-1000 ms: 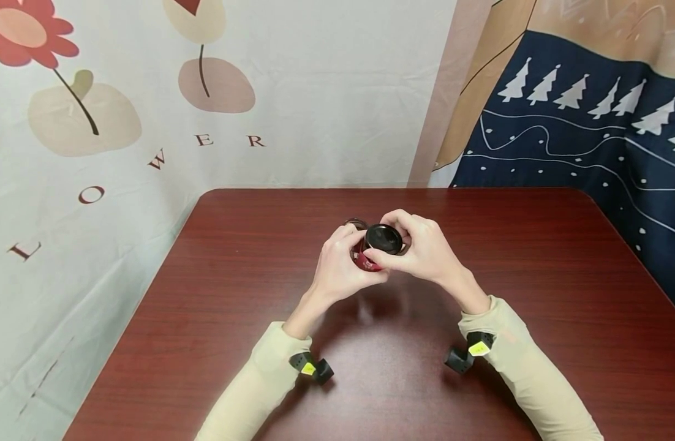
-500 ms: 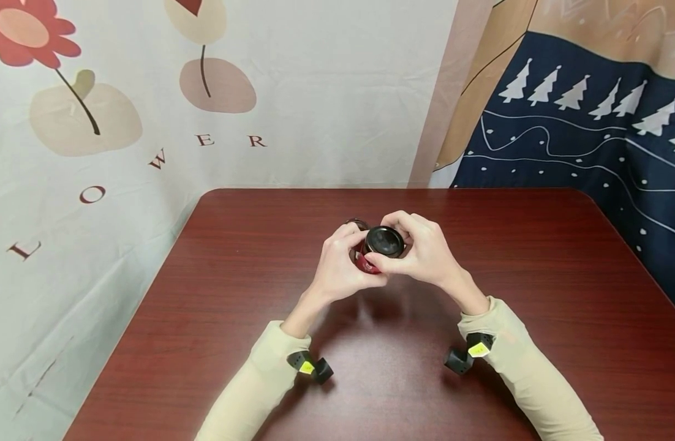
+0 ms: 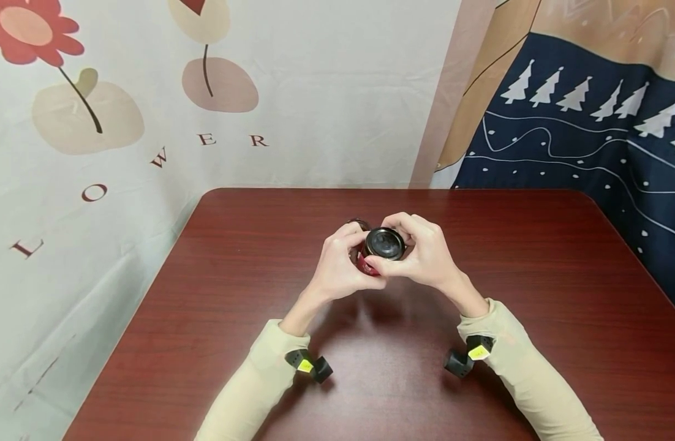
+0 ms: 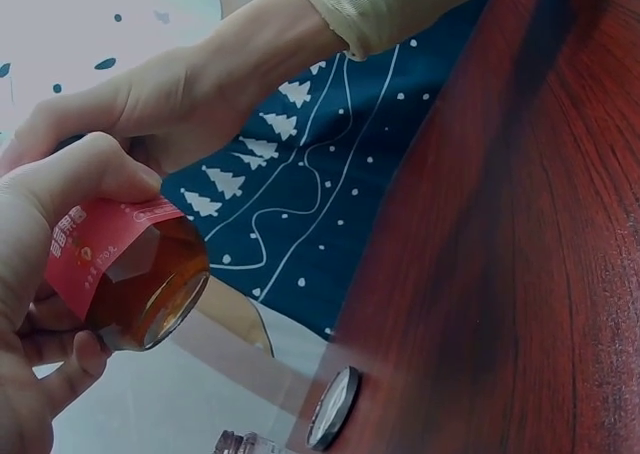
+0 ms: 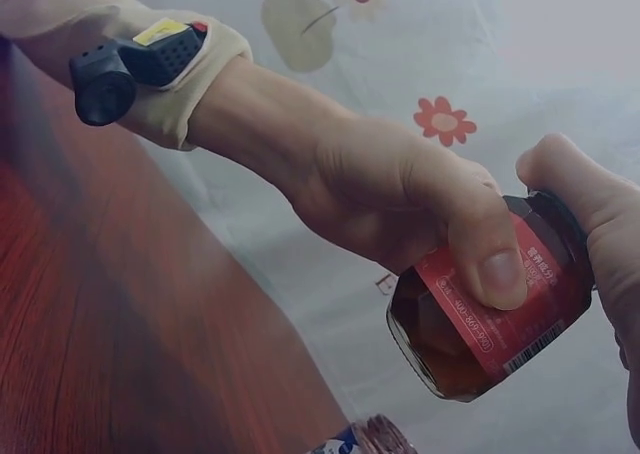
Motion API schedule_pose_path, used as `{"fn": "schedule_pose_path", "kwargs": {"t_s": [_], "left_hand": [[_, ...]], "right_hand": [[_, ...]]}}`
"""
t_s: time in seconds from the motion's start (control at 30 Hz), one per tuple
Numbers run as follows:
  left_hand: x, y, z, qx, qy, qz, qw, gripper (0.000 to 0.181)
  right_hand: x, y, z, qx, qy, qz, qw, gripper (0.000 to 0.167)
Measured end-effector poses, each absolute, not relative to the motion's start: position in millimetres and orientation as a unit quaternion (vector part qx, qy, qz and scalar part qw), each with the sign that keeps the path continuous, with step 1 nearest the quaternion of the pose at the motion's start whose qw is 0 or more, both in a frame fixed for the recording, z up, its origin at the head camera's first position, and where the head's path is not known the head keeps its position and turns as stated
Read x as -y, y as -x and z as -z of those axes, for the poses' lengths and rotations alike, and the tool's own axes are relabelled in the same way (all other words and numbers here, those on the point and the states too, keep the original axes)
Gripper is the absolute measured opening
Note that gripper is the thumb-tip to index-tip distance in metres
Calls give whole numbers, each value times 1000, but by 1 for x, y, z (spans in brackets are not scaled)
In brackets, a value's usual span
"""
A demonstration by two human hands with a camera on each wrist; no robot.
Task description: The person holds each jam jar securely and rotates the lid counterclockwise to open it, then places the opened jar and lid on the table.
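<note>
My left hand (image 3: pixel 340 263) holds a faceted glass jar (image 4: pixel 165 284) round its body. The jar has a red label and amber-brown contents, and it is tilted above the table. My right hand (image 3: pixel 426 251) grips the jar's black lid (image 3: pixel 384 244) at the rim, thumb on the near side. The lid sits on the jar's mouth. In the right wrist view the left thumb lies across the label, and the right hand (image 5: pixel 600 214) closes round the lid end. The left fingers hide part of the jar in the head view.
Beyond the left hand stands another object with a dark round rim (image 3: pixel 358 223), mostly hidden. The left wrist view shows a loose round lid (image 4: pixel 333 409) and a glass neck (image 4: pixel 245 444) near the table's far side. The red-brown table (image 3: pixel 508 257) meets hanging printed cloths.
Both hands and the jar have shifted very slightly toward me. The lid's top faces up a little more. The grip of both hands looks the same.
</note>
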State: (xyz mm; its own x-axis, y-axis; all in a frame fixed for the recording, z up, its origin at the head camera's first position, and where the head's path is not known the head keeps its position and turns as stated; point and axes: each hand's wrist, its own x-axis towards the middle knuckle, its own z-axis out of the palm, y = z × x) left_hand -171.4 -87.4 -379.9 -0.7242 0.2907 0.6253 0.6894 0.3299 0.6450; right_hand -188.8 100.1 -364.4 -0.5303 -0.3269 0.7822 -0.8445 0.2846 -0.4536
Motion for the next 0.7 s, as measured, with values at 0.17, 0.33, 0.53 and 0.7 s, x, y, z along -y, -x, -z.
{"fn": "schedule_pose_path", "kwargs": {"t_s": [0.17,0.33,0.53,0.7], "left_hand": [[89,171,378,780,319,505,187,42],[91,170,377,772,339,511,169,41],[92,169,374,772,350,508,153,38],[93,169,373,773,359,501,149,38]], "right_hand": [[-101,187,363,748,-393,-461,270,50],[-102,185,360,747,-402,-474,238,44],[-105,183,355,744,-419,-468,227,44],[-107,183,353,741,-429,-471,212,46]]}}
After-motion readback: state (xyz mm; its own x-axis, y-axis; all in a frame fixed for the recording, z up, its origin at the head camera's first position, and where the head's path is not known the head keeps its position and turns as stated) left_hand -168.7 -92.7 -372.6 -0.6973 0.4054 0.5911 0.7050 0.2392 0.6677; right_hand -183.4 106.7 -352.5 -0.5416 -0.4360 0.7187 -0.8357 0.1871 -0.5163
